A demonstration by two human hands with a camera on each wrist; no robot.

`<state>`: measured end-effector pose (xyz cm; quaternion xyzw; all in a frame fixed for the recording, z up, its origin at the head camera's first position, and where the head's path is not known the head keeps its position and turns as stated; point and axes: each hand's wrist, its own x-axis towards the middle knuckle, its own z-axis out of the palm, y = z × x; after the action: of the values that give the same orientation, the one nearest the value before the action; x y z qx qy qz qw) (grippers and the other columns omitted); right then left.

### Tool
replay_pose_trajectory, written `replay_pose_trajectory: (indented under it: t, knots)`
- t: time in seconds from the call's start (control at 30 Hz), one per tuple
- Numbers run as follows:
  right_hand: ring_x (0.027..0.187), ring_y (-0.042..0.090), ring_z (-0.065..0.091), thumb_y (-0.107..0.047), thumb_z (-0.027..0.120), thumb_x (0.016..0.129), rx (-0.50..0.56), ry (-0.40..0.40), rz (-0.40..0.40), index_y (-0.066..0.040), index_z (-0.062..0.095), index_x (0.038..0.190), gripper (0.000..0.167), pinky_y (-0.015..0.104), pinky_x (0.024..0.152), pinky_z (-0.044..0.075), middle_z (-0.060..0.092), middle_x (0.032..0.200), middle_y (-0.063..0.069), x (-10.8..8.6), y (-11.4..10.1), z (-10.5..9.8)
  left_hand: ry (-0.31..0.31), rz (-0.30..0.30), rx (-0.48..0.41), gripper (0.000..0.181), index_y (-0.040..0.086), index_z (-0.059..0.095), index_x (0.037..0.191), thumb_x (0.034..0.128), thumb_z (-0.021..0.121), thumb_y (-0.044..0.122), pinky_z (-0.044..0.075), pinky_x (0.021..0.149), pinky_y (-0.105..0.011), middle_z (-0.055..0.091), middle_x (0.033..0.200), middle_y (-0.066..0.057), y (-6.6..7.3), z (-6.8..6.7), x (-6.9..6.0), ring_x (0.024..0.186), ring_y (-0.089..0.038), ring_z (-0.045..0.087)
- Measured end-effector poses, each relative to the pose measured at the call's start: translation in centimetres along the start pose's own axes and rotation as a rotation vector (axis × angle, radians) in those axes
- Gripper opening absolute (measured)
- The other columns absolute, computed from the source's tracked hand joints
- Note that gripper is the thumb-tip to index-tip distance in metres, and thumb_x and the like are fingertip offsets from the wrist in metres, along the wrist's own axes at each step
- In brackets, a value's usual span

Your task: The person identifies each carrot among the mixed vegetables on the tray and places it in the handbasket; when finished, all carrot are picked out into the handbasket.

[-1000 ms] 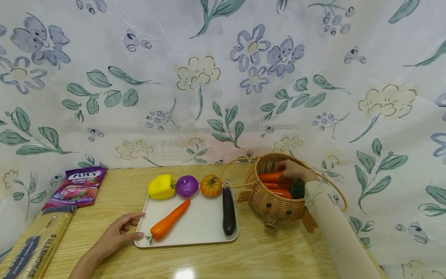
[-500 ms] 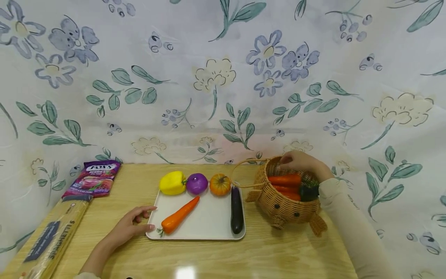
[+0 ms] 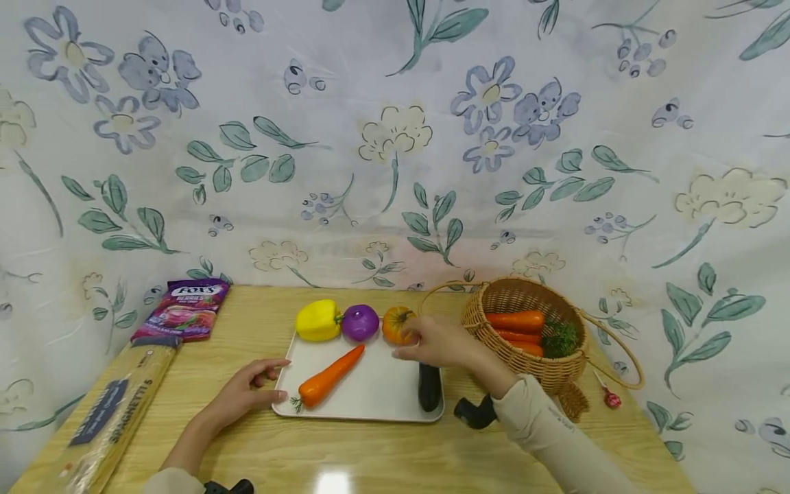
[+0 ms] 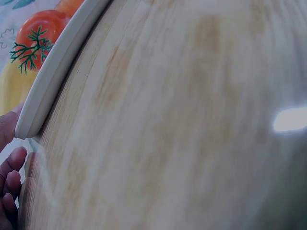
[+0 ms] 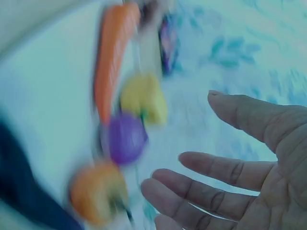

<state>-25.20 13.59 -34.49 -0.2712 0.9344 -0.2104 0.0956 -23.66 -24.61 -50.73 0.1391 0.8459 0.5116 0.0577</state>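
Note:
My left hand (image 3: 249,391) rests at the left edge of a white tray (image 3: 382,391), thumb and fingertips touching its rim, fingers relaxed. On the tray lie an orange carrot (image 3: 330,377) and a dark eggplant (image 3: 430,394). Along its back edge sit a yellow bell pepper (image 3: 317,320), a purple onion (image 3: 360,322) and a small orange pumpkin (image 3: 395,319). Over the tray's right part hovers my right hand (image 3: 441,343), partly hiding the pumpkin and eggplant. The right wrist view shows its fingers (image 5: 216,167) spread and holding nothing.
Right of the tray stands a wicker basket (image 3: 537,288) with carrots (image 3: 515,320) and a leafy green vegetable (image 3: 558,339). A lollipop (image 3: 611,398) lies beyond it. At left are a purple candy bag (image 3: 191,309) and a spaghetti pack (image 3: 117,412).
My right hand has come out of the basket and moved left over the tray, with nothing in it. The left hand stays at the tray's edge. The head view has shifted slightly.

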Motion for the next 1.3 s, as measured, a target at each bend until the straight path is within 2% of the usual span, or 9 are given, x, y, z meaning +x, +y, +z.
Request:
replay_pose_trajectory:
  t: [0.17, 0.3, 0.43, 0.53, 0.73, 0.87, 1.0, 1.13, 1.3]
  knots:
    - [0.072, 0.009, 0.059, -0.044, 0.068, 0.092, 0.018, -0.103, -0.002, -0.008, 0.066, 0.124, 0.048, 0.024, 0.063, 0.047, 0.069, 0.092, 0.002, 2.1, -3.0, 5.9, -0.006, 0.006, -0.022, 0.053, 0.004, 0.059, 0.134, 0.0856, 0.076, 0.018, 0.033, 0.070, -0.027, 0.049, 0.103, -0.010, 0.0, -0.1, 0.1, 0.084, -0.017, 0.039]
    - [0.069, 0.008, 0.055, -0.049, 0.064, 0.093, 0.029, -0.120, 0.003, -0.012, 0.059, 0.135, 0.056, 0.024, 0.062, 0.045, 0.066, 0.087, -0.003, 3.6, -4.7, 9.7, -0.005, 0.006, -0.042, 0.053, 0.004, 0.060, 0.133, 0.0850, 0.076, 0.017, 0.032, 0.069, -0.027, 0.049, 0.103, -0.011, -0.1, -0.1, -0.1, 0.084, -0.017, 0.039]
    - [0.084, 0.013, 0.064, -0.056, 0.057, 0.095, 0.010, -0.092, 0.012, -0.019, 0.058, 0.138, 0.057, 0.030, 0.072, 0.050, 0.071, 0.107, -0.001, 4.6, -6.1, 12.1, 0.003, 0.004, -0.054, 0.053, 0.004, 0.060, 0.133, 0.0846, 0.077, 0.016, 0.033, 0.070, -0.027, 0.050, 0.103, -0.011, -0.2, 0.0, 0.0, 0.084, -0.017, 0.039]
    - [0.099, 0.021, 0.067, -0.062, 0.051, 0.095, -0.030, -0.073, 0.053, -0.023, 0.057, 0.138, 0.058, 0.037, 0.076, 0.051, 0.069, 0.121, 0.001, 5.0, -7.0, 13.2, 0.004, 0.000, -0.062, 0.053, 0.004, 0.059, 0.133, 0.0845, 0.077, 0.016, 0.034, 0.070, -0.027, 0.050, 0.103, -0.012, -0.3, 0.1, 0.0, 0.085, -0.017, 0.039]
    - [0.098, 0.029, 0.065, -0.067, 0.041, 0.096, -0.071, -0.070, 0.143, -0.027, 0.057, 0.137, 0.059, 0.044, 0.076, 0.050, 0.069, 0.119, 0.003, 5.5, -8.1, 14.0, 0.002, 0.006, -0.068, 0.053, 0.004, 0.060, 0.133, 0.0844, 0.077, 0.015, 0.032, 0.069, -0.028, 0.048, 0.102, -0.012, -0.4, 0.2, 0.0, 0.083, -0.017, 0.037]
    - [0.089, 0.030, 0.065, -0.064, 0.040, 0.099, -0.073, -0.078, 0.148, -0.025, 0.061, 0.126, 0.052, 0.042, 0.070, 0.049, 0.070, 0.107, 0.003, 5.5, -8.2, 13.7, 0.006, 0.005, -0.072, 0.053, 0.003, 0.060, 0.132, 0.0839, 0.078, 0.015, 0.032, 0.068, -0.028, 0.048, 0.101, -0.012, -0.5, 0.2, 0.0, 0.082, -0.017, 0.036]
    - [0.090, 0.031, 0.062, -0.059, 0.043, 0.099, -0.082, -0.108, 0.158, -0.023, 0.061, 0.114, 0.043, 0.042, 0.069, 0.047, 0.067, 0.102, 0.007, 5.1, -7.6, 12.9, 0.007, 0.008, -0.072, 0.053, 0.002, 0.060, 0.132, 0.0839, 0.078, 0.014, 0.032, 0.069, -0.028, 0.048, 0.101, -0.012, -0.5, 0.2, 0.0, 0.082, -0.016, 0.037]
    - [0.083, 0.023, 0.055, -0.055, 0.053, 0.097, -0.095, -0.142, 0.152, -0.022, 0.060, 0.101, 0.033, 0.038, 0.066, 0.043, 0.059, 0.091, 0.006, 4.5, -6.7, 12.1, 0.011, 0.007, -0.063, 0.053, 0.002, 0.060, 0.132, 0.0840, 0.078, 0.015, 0.032, 0.069, -0.028, 0.049, 0.101, -0.012, -0.5, 0.2, 0.0, 0.083, -0.016, 0.038]
    - [0.074, 0.015, 0.047, -0.033, 0.065, 0.094, -0.135, -0.125, 0.066, -0.023, 0.064, 0.095, 0.011, 0.031, 0.060, 0.039, 0.052, 0.081, 0.000, 2.9, -5.6, 11.6, 0.019, -0.005, -0.050, 0.054, 0.002, 0.060, 0.132, 0.0836, 0.078, 0.015, 0.032, 0.070, -0.028, 0.049, 0.101, -0.012, -0.3, 0.1, 0.0, 0.084, -0.016, 0.038]
